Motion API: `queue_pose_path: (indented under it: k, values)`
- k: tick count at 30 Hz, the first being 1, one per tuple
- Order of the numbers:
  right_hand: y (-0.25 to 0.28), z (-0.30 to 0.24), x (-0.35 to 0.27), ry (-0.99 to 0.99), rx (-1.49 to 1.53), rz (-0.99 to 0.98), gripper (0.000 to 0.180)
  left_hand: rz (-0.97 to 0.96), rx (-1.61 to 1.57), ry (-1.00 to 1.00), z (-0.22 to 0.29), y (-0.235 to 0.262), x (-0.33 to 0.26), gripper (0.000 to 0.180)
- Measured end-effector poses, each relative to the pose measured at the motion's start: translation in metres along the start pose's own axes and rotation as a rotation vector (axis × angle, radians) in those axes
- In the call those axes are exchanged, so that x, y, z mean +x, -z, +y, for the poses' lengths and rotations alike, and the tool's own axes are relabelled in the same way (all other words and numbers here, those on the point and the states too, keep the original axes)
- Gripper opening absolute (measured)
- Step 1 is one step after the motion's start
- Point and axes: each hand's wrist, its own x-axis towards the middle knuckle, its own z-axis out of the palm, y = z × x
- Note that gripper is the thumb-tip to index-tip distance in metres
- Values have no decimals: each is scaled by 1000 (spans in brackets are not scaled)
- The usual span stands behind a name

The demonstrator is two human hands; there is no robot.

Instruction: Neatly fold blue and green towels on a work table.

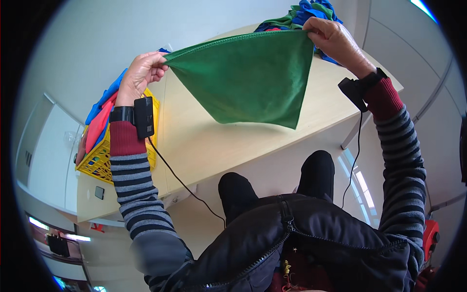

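A green cloth (243, 80) with a stitched upper edge hangs stretched between my hands above the table. My left hand (144, 73) pinches its upper left corner between thumb and fingers. At the upper right corner, my right hand (333, 43) grips the cloth with the fingers closed. The lower edge hangs free and curves a little over the tabletop. Behind my right hand lies a heap of blue and green cloths (311, 13), partly hidden by the green cloth and the hand.
A light wooden table (189, 141) spans the space before me. On its left stands a yellow plastic crate (99, 160) holding blue and red cloths (99, 124). A small dark flat object (99, 192) lies near the crate. Cables run from both wrist devices.
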Motion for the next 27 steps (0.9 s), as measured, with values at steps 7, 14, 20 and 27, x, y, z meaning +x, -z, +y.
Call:
queue_pose_path:
  k: [7,14,20,27]
  values:
    - [5,0,2,-16,63,34,6,-116,-306,-72,-7,-14,-39,20]
    - [4,-4,7,-65,168,-15,5,35,2,-162,-32,-23,-51,18]
    - [-8,15,9,26,-31,-31,8,79,262,-194,-45,-35,-11,18]
    - [-7,45,28,105,-352,92,11,291,134,-378,-35,-52,32,19]
